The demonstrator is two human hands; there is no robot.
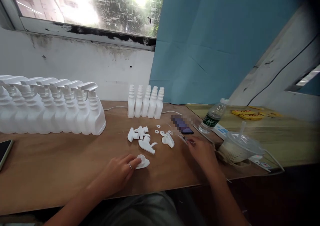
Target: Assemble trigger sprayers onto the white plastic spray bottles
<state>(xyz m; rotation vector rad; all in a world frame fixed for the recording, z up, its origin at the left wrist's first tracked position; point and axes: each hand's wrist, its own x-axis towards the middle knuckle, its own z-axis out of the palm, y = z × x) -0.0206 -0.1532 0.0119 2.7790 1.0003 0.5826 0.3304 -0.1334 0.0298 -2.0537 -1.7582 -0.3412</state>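
My left hand (122,171), a ring on one finger, grips a white spray head (143,163) close to the table's front edge; its round opening faces up. My right hand (201,149) is closed around a thin, pronged tool that looks like tweezers (183,138), its tips pointing away to the left. Between the hands lie more white spray heads (147,145), one of them apart on the right (168,139). Several small white ring washers (156,131) are scattered just beyond them.
Slim white bottles (145,102) stand in a row at the back, with large white bottles (85,116) at left. A phone (183,125), a water bottle (212,116), a power strip (220,131) and a lidded cup (237,147) are at right. Another phone (4,152) lies far left.
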